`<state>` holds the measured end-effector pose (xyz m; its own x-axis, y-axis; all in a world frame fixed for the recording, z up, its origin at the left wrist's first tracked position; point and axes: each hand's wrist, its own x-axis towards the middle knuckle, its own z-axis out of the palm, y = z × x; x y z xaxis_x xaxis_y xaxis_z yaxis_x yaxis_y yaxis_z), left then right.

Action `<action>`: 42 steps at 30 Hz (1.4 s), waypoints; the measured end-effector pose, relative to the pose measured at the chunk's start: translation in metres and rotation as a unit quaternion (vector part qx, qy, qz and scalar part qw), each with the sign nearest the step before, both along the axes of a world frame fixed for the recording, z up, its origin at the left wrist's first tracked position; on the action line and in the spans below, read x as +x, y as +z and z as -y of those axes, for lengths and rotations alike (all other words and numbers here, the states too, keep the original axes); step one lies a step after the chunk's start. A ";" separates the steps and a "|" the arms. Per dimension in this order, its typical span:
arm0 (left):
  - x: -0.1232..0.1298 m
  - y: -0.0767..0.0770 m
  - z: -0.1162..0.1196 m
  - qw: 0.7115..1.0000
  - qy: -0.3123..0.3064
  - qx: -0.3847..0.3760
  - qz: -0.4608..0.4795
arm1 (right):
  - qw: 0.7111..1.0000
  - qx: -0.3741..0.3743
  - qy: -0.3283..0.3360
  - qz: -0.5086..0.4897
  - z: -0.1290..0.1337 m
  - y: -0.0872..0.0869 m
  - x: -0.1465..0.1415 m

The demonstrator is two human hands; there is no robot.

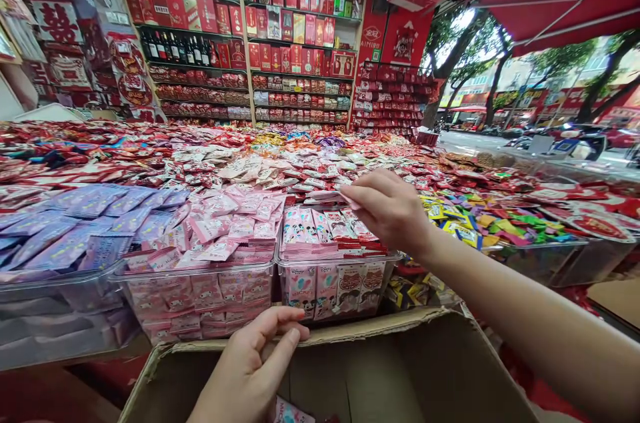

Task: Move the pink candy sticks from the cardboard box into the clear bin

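Observation:
My right hand [393, 209] is pinched over the back of a clear bin [333, 264], with the pale pink edge of a small packet [350, 197] showing at its fingertips. That bin is filled with upright Mickey sachets [305, 286] and red-and-white sachets [357, 286]. My left hand [263, 356] hovers at the near box's far rim, fingers loosely curled, the thumb apart and nothing visible in it. Below it is an open cardboard box [380, 369], with a Mickey sachet [293, 411] partly visible at the bottom of the view.
Left of the Mickey bin stand bins of pink sachets [215, 229] and purple sachets [100, 216]. Yellow packets [457, 223] and colourful pieces [530, 219] lie to the right. Red-and-white packets [310, 166] cover the display behind. Shelves of bottles and boxes [290, 26] line the back wall.

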<state>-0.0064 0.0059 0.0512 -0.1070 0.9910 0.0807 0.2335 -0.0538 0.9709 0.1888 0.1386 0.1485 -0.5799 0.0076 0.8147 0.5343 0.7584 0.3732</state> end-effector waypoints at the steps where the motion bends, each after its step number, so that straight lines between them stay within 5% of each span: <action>1: 0.000 0.000 0.000 1.000 0.001 -0.002 0.000 | 1.000 0.000 -0.018 0.022 -0.013 -0.001 -0.007; 7: -0.001 0.002 0.000 1.000 0.006 0.024 0.004 | 0.977 -0.066 -0.106 0.174 -0.051 -0.018 -0.030; 12: -0.001 0.006 0.001 1.000 0.004 0.009 0.001 | 0.938 -0.233 -0.087 0.240 -0.050 -0.023 -0.029; 20: -0.001 -0.002 0.002 0.998 -0.019 -0.057 0.009 | 0.787 -0.560 -0.047 0.253 -0.052 -0.012 -0.021; 26: -0.001 -0.005 0.001 0.998 -0.016 -0.061 0.013 | 0.848 -0.472 -0.146 0.192 -0.071 -0.021 -0.033; 35: -0.004 -0.006 0.000 0.998 -0.032 -0.044 -0.016 | 0.838 -0.477 -0.149 0.220 -0.077 -0.023 -0.039; 42: -0.003 -0.007 0.001 0.999 -0.024 -0.024 -0.022 | 0.864 -0.453 -0.156 0.155 -0.075 -0.018 -0.032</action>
